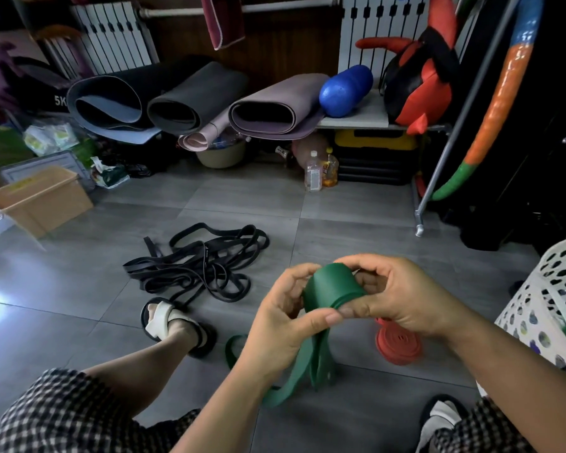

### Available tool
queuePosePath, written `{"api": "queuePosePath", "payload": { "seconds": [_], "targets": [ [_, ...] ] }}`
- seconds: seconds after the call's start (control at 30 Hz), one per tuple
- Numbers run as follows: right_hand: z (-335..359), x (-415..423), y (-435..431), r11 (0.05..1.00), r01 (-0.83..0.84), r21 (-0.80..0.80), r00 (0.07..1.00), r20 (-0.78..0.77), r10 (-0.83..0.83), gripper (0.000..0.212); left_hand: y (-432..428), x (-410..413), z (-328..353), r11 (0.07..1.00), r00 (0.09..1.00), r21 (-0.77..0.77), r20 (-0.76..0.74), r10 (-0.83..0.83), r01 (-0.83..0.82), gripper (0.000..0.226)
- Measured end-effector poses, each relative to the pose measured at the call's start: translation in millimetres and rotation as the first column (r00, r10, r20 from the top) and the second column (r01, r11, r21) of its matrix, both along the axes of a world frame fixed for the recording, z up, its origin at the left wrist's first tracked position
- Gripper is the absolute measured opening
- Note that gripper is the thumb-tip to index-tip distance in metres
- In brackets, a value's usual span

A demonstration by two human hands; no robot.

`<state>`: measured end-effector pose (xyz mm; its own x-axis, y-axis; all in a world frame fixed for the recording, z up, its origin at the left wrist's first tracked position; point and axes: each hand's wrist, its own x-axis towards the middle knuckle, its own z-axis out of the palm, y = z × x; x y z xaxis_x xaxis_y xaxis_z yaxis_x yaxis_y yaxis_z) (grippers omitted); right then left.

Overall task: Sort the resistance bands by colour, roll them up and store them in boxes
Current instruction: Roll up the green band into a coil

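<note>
Ahead on the tiles lies a tangle of black bands (198, 261), with a cardboard box (41, 199) far left and a red roll (397, 343) under the right hand (402, 295). Both it and the left hand (283, 317) pinch the green band (332, 289), part-rolled, its tails hanging floorward.

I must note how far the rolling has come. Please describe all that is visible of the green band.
The green band is dark green, matte, rubber-like. Its upper part is a tight roll held above the floor between the left hand and the right hand. Flat unrolled strands hang below the hands; one loop lies on the grey tiles.
</note>
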<state>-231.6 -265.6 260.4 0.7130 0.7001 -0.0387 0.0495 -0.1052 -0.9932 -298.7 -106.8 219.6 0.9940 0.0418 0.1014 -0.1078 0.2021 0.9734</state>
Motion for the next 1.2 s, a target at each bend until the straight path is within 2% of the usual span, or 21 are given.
{"api": "queuePosePath", "payload": {
  "seconds": [0.13, 0.23, 0.33, 0.5, 0.57, 0.63, 0.67, 0.7, 0.73, 0.77, 0.8, 0.83, 0.9, 0.97, 1.03, 1.07, 1.13, 1.2],
  "targets": [
    [4, -1, 2, 0.988, 0.058, 0.144, 0.994, -0.105, -0.043, 0.047, -10, -8, 6, 0.994, 0.994, -0.039, 0.026, 0.107, -0.106, 0.051],
    [2, -3, 6, 0.969, 0.094, 0.230, 0.991, -0.117, -0.068, 0.059, -17, -8, 11, 0.980, 0.983, -0.094, 0.026, 0.179, -0.176, 0.047],
    [-4, -5, 14, 0.922, 0.198, 0.333, 0.968, -0.216, -0.130, 0.063, -23, -7, 17, 0.955, 0.967, -0.157, 0.004, 0.254, -0.250, 0.043],
    [-13, -12, 25, 0.849, 0.266, 0.456, 0.939, -0.321, -0.122, 0.063, -33, -4, 27, 0.935, 0.969, -0.255, -0.025, 0.247, -0.245, 0.041],
    [-17, -10, 26, 0.848, 0.255, 0.466, 0.930, -0.357, -0.084, 0.065, -28, -1, 29, 0.948, 0.969, -0.207, 0.008, 0.249, -0.242, 0.042],
    [-11, -4, 20, 0.900, 0.176, 0.398, 0.946, -0.321, -0.044, 0.065, -18, 1, 30, 0.973, 0.971, -0.051, 0.079, 0.228, -0.224, 0.036],
    [-5, 0, 14, 0.943, 0.122, 0.309, 0.961, -0.274, -0.034, 0.064, -11, 2, 30, 0.973, 0.971, 0.068, 0.105, 0.213, -0.221, 0.033],
    [1, 5, 6, 0.987, 0.057, 0.148, 0.987, -0.158, -0.033, 0.064, -4, 2, 30, 0.956, 0.975, 0.204, 0.114, 0.191, -0.211, 0.033],
    [7, 9, -1, 0.996, 0.023, -0.092, 0.999, 0.036, -0.020, 0.065, 2, 4, 30, 0.915, 0.979, 0.351, 0.111, 0.169, -0.198, 0.034],
    [12, 11, -6, 0.948, 0.040, -0.314, 0.973, 0.230, 0.035, 0.067, 7, 5, 31, 0.851, 0.984, 0.493, 0.098, 0.149, -0.178, 0.038],
    [14, 11, -8, 0.887, 0.073, -0.456, 0.925, 0.363, 0.111, 0.070, 10, 6, 32, 0.775, 0.988, 0.613, 0.087, 0.125, -0.152, 0.043],
    [15, 10, -8, 0.843, 0.090, -0.531, 0.884, 0.432, 0.178, 0.072, 12, 7, 35, 0.705, 0.994, 0.700, 0.077, 0.082, -0.112, 0.046],
    [14, 5, -2, 0.792, 0.094, -0.603, 0.839, 0.477, 0.263, 0.069, 10, 10, 40, 0.579, 0.996, 0.815, 0.069, -0.051, -0.027, 0.049],
    [10, 3, -1, 0.779, 0.121, -0.615, 0.835, 0.488, 0.255, 0.061, 9, 14, 45, 0.490, 0.988, 0.872, 0.064, -0.139, 0.013, 0.051],
    [7, 6, -3, 0.813, 0.166, -0.559, 0.844, 0.507, 0.177, 0.056, 10, 19, 45, 0.510, 0.991, 0.860, 0.068, -0.119, 0.002, 0.051],
    [7, 7, -4, 0.842, 0.184, -0.508, 0.853, 0.508, 0.120, 0.054, 11, 20, 44, 0.570, 0.994, 0.822, 0.055, -0.090, 0.006, 0.051],
    [6, 9, -4, 0.910, 0.189, -0.370, 0.891, 0.455, 0.000, 0.048, 11, 22, 41, 0.751, 0.999, 0.659, 0.010, -0.039, 0.023, 0.054],
    [5, 12, -6, 0.962, 0.155, -0.226, 0.933, 0.353, -0.068, 0.044, 10, 24, 37, 0.859, 1.000, 0.512, 0.015, 0.020, -0.025, 0.053]
  ]
}}
